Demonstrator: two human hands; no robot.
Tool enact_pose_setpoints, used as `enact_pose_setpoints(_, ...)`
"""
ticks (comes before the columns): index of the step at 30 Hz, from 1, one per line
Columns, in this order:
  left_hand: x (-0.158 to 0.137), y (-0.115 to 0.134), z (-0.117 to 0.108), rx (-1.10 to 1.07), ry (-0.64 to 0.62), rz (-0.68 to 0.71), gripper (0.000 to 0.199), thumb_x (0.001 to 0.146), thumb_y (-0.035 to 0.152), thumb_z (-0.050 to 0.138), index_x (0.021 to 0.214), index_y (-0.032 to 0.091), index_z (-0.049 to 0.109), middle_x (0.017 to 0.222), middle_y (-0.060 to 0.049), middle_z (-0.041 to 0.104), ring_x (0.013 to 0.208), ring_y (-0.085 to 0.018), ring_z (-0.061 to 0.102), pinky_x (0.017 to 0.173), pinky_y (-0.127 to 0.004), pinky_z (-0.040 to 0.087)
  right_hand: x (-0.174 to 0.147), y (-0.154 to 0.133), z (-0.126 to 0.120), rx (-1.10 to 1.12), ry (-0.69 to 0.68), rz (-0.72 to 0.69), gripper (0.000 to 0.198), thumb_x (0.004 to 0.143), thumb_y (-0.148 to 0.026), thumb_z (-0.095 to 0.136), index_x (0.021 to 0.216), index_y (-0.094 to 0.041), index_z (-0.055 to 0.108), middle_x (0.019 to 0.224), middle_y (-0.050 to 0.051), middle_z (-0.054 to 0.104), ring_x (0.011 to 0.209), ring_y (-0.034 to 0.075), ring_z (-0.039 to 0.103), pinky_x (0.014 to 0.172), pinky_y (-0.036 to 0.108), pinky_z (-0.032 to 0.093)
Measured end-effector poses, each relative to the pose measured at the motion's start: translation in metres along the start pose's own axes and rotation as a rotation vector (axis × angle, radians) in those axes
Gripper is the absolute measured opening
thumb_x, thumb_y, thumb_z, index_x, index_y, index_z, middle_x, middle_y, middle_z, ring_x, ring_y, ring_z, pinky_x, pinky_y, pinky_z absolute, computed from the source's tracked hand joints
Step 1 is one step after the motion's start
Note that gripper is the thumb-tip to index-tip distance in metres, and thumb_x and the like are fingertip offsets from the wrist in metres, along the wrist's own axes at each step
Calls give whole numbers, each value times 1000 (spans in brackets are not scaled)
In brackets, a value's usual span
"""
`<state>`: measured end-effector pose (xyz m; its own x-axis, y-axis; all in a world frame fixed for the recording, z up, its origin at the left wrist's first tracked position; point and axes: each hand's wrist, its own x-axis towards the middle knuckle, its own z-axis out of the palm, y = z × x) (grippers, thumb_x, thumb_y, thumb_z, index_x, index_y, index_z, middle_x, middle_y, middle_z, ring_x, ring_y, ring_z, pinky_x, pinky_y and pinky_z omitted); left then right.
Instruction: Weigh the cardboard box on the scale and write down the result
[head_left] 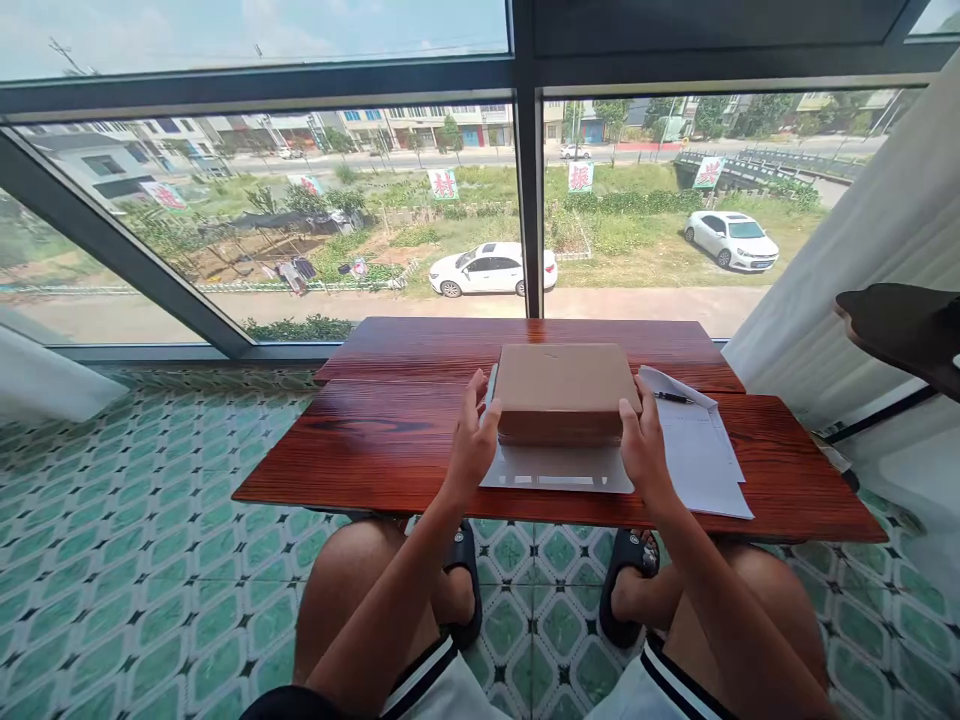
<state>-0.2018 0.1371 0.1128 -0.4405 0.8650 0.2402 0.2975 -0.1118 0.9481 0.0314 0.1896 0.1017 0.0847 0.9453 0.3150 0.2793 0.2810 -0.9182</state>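
A closed brown cardboard box [566,378] is at the middle of the wooden table, its lid facing up. My left hand [477,432] presses on its left side, thumb near the front corner. On the opposite side my right hand [643,440] grips the box in the same way, fingers along the edge. Below the box lies a glossy pale sheet-like thing [556,470]; most of it is hidden, so its kind is unclear. Whether the box rests on it or is held just above it, I cannot tell.
White papers [701,455] lie right of the box, with a black pen [673,397] on them. The dark red wooden table [360,440] stands before a large window. A white curtain [840,260] hangs at the right, near a dark brown object [900,325].
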Motion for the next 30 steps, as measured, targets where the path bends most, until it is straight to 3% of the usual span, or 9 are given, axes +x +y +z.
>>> enact_pose_setpoints(9, -13, 9, 16, -6, -25, -41, 53, 96, 45, 39, 144, 25, 46, 156, -5, 45, 154, -21, 25, 129, -42, 21, 0, -4, 5, 19, 64, 14, 58, 95, -50, 40, 137, -13, 55, 142, 16, 54, 133, 27, 49, 116, 47, 34)
enact_pose_setpoints(21, -14, 13, 21, -12, -10, -88, 53, 98, 44, 38, 149, 29, 40, 160, -2, 39, 152, -19, 30, 129, -40, 19, 1, -3, 7, -10, 122, 17, 53, 93, -49, 40, 129, -15, 58, 139, 16, 55, 130, 28, 50, 114, 48, 35)
enact_pose_setpoints(30, -14, 16, 20, -48, -55, -94, 61, 99, 43, 35, 154, 18, 29, 164, -5, 30, 154, -19, 25, 130, -34, 16, 2, -12, 4, 18, 105, 50, 62, 91, -53, 41, 133, -10, 56, 143, 20, 52, 132, 32, 48, 114, 47, 33)
